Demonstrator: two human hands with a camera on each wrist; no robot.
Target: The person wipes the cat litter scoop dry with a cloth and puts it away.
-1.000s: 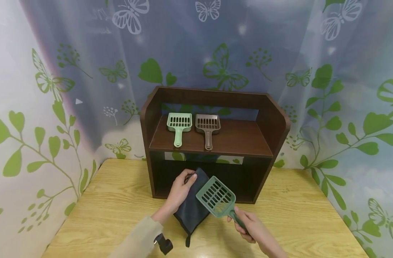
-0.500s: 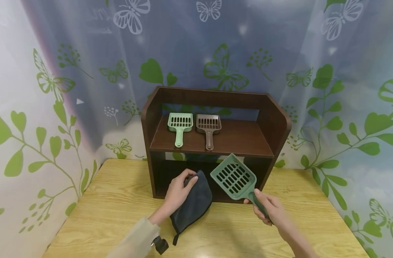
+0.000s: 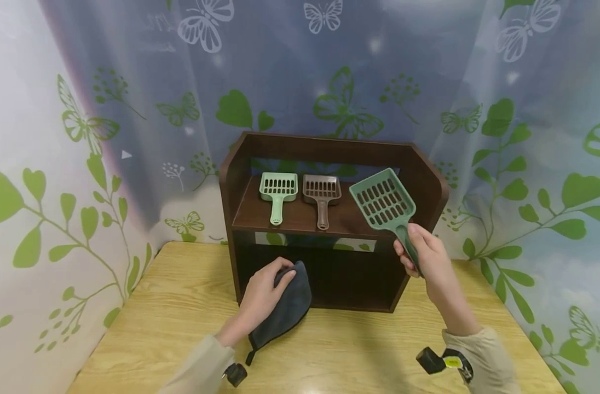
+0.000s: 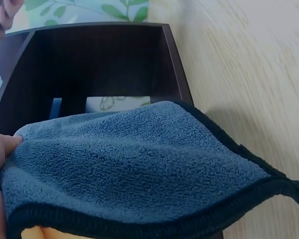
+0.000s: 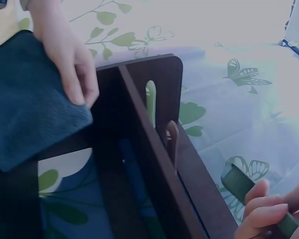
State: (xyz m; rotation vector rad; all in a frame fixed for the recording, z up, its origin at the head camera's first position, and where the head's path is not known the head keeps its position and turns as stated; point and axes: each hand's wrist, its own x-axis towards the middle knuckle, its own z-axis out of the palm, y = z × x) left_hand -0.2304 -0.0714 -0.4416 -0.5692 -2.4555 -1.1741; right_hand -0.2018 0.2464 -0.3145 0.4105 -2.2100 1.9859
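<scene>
My right hand [image 3: 425,254] grips the handle of a dark green slotted litter scoop [image 3: 384,200], held up before the right part of the upper shelf. In the right wrist view that hand [image 5: 271,211] shows curled fingers round the green handle. My left hand [image 3: 263,293] pinches a dark blue-grey cloth [image 3: 290,301] by its top, and the cloth hangs down in front of the lower compartment. Fuzzy pile and a black edging show on the cloth [image 4: 139,164] in the left wrist view. A light green litter scoop [image 3: 278,189] and a brown litter scoop [image 3: 322,191] lie side by side on the upper shelf.
The dark brown two-tier shelf unit [image 3: 354,298] stands on a wood-grain table [image 3: 162,306]. Its raised side panels [image 3: 433,189] flank the upper shelf. Behind it hangs a curtain [image 3: 290,71] with leaf and butterfly prints.
The right hand has raised the dark green scoop up and to the right, from beside the cloth to the upper shelf's height. The left hand and cloth have shifted slightly left.
</scene>
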